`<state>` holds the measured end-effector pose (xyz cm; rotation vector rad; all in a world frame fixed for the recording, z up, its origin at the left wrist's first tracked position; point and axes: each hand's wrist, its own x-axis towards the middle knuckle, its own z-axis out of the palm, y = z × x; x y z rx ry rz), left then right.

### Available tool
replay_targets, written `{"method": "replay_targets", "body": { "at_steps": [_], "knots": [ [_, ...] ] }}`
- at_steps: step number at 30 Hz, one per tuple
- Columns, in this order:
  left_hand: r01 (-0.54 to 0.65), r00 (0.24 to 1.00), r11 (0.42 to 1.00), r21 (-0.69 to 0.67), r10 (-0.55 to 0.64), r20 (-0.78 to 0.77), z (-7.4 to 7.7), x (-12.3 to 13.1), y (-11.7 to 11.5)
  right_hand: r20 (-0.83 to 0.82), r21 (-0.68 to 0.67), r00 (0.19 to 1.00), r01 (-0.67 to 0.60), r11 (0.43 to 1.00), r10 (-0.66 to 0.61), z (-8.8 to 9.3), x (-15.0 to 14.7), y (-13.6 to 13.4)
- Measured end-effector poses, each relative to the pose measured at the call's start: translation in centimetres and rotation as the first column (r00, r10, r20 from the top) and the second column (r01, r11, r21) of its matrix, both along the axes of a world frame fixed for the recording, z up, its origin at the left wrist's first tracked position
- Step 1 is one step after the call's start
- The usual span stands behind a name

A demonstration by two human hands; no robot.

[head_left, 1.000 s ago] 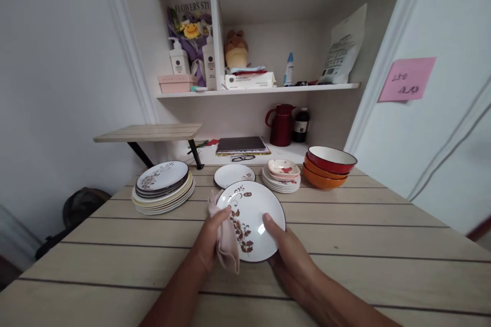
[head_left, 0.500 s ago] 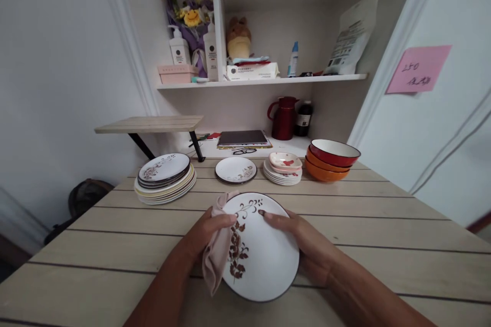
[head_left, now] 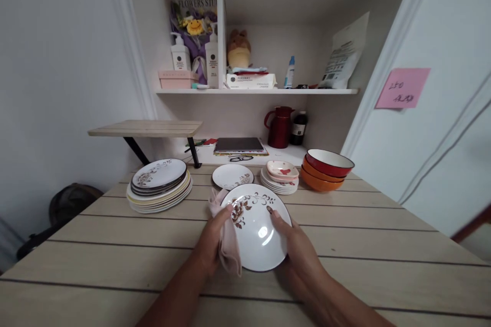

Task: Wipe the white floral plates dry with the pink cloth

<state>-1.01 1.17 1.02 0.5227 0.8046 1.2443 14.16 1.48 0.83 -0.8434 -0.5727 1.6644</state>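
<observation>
A white plate (head_left: 258, 245) with brown flowers and a dark rim is held up between my two hands, just above the table. My left hand (head_left: 211, 239) grips its left edge through a pink cloth (head_left: 230, 248), thumb on top and fingers hidden beneath. On the right edge, my right hand (head_left: 299, 245) is closed with its thumb lying on the plate's face; the other fingers are behind it. Beyond the held plate, another flowered plate (head_left: 228, 174) lies on the table, partly overlapped in view. Light glints off the held plate.
A stack of plates (head_left: 159, 199) stands at the left beside a small raised shelf (head_left: 146, 128). Small dishes (head_left: 279, 188) and stacked bowls (head_left: 322, 180) are at the right. Behind them are eyeglasses (head_left: 241, 158), a laptop (head_left: 240, 144) and a red jug (head_left: 280, 129).
The held plate has turned, its flowers shifting toward the upper left, and it is tilted so light now glints on it. Both hands keep their grip. The camera view has shifted slightly.
</observation>
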Motion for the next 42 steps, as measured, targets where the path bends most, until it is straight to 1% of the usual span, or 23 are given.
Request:
{"method": "replay_targets", "body": {
  "at_steps": [2, 4, 6, 10, 13, 15, 17, 20, 22, 24, 26, 28, 32, 34, 37, 39, 42],
  "knots": [
    [-0.029, 0.999, 0.999, 0.044, 0.031, -0.045, -0.2, -0.3, 0.2, 0.000, -0.014, 0.998, -0.058, 0.998, 0.058, 0.1, 0.4, 0.1],
    [-0.071, 0.992, 0.994, 0.085, 0.079, -0.096, -0.2, -0.8, 0.3, 0.018, -0.047, 0.985, -0.171, 0.984, 0.172, 0.4, 1.0, 0.3],
    [-0.079, 0.987, 0.992, 0.101, 0.092, -0.130, -0.1, -1.3, 0.3, 0.041, -0.058, 0.960, -0.275, 0.960, 0.277, 0.9, 1.7, 0.3],
    [0.013, 0.991, 0.994, 0.106, 0.002, -0.132, 0.5, -2.5, -0.1, 0.092, 0.006, 0.911, -0.404, 0.915, 0.402, 2.1, 2.5, -0.5],
    [0.082, 0.989, 0.989, 0.124, -0.066, -0.129, 0.9, -3.3, -0.6, 0.100, 0.033, 0.861, -0.504, 0.863, 0.499, 2.7, 2.6, -1.3],
    [0.103, 0.987, 0.985, 0.136, -0.084, -0.136, 1.0, -3.6, -0.9, 0.092, 0.038, 0.829, -0.556, 0.830, 0.551, 2.8, 2.6, -1.6],
    [0.108, 0.984, 0.985, 0.135, -0.087, -0.153, 1.0, -3.8, -1.0, 0.089, 0.036, 0.821, -0.569, 0.822, 0.564, 2.9, 2.6, -1.7],
    [0.122, 0.976, 0.985, 0.118, -0.097, -0.196, 1.0, -3.9, -1.0, 0.114, -0.008, 0.836, -0.540, 0.842, 0.537, 2.9, 2.5, -1.6],
    [0.125, 0.970, 0.986, 0.113, -0.098, -0.222, 0.9, -3.8, -0.9, 0.136, -0.041, 0.866, -0.480, 0.876, 0.481, 2.8, 2.3, -1.6],
    [0.113, 0.970, 0.988, 0.100, -0.088, -0.225, 0.8, -3.6, -0.8, 0.146, -0.045, 0.907, -0.392, 0.919, 0.394, 2.4, 1.9, -1.4],
    [0.094, 0.979, 0.993, 0.077, -0.078, -0.190, 0.7, -3.1, -0.6, 0.137, -0.030, 0.939, -0.314, 0.949, 0.315, 1.8, 1.5, -1.3],
    [0.085, 0.989, 0.996, 0.036, -0.080, -0.124, 0.7, -2.6, -0.5, 0.120, -0.021, 0.958, -0.260, 0.965, 0.260, 1.2, 1.1, -1.2],
    [0.085, 0.996, 0.996, -0.040, -0.085, 0.002, 0.6, -1.4, -0.3, 0.071, -0.022, 0.984, -0.162, 0.987, 0.163, 0.5, 0.5, -0.9],
    [0.068, 0.997, 0.996, -0.050, -0.067, 0.029, 0.4, -0.7, -0.2, 0.033, -0.024, 0.993, -0.112, 0.993, 0.112, 0.4, 0.3, -0.8],
    [0.019, 1.000, 1.000, -0.012, -0.019, -0.005, 0.0, 0.0, 0.0, -0.028, -0.011, 0.999, -0.043, 0.999, 0.042, 0.2, 0.1, -0.5],
    [-0.030, 0.998, 0.999, 0.023, 0.031, -0.051, -0.3, 0.3, 0.1, -0.048, -0.006, 0.999, -0.019, 1.000, 0.019, 0.0, 0.1, -0.3],
    [-0.107, 0.989, 0.991, 0.079, 0.114, -0.097, -0.5, 0.2, 0.2, -0.020, -0.018, 0.998, -0.056, 0.998, 0.055, -0.4, 0.4, 0.1]
  ]
}}
